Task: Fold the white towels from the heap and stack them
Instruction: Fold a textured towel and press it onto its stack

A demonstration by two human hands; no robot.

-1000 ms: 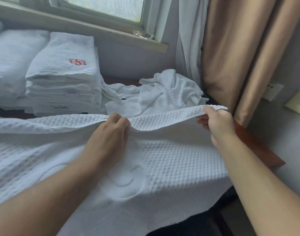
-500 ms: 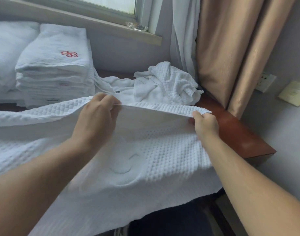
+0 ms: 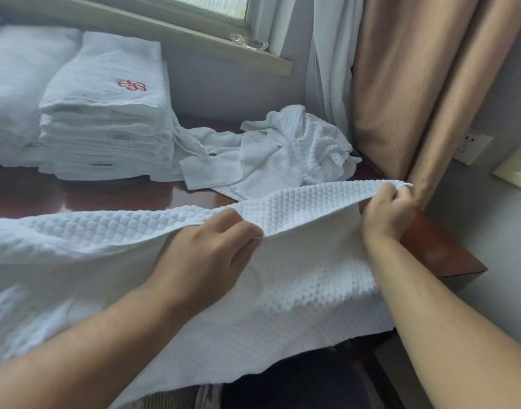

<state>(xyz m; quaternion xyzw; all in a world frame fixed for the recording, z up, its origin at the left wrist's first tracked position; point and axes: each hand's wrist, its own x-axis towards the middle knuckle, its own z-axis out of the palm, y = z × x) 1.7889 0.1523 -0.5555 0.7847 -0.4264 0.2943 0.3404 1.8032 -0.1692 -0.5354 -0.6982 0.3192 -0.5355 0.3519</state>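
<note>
Your left hand (image 3: 206, 258) and right hand (image 3: 386, 214) each pinch the waffle towel (image 3: 297, 290) by its lifted edge over the reddish worktop (image 3: 436, 252). Tan curtain (image 3: 401, 84) at its right end.

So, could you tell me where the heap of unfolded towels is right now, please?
The heap lies at the back of the wooden table, right of centre in the head view, between the folded stack and the tan curtain.

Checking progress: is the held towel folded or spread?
Spread: the towel lies unfolded; left hand and right hand pinch its raised edge.

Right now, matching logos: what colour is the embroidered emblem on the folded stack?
Red emblem, seen in the head view.
</note>
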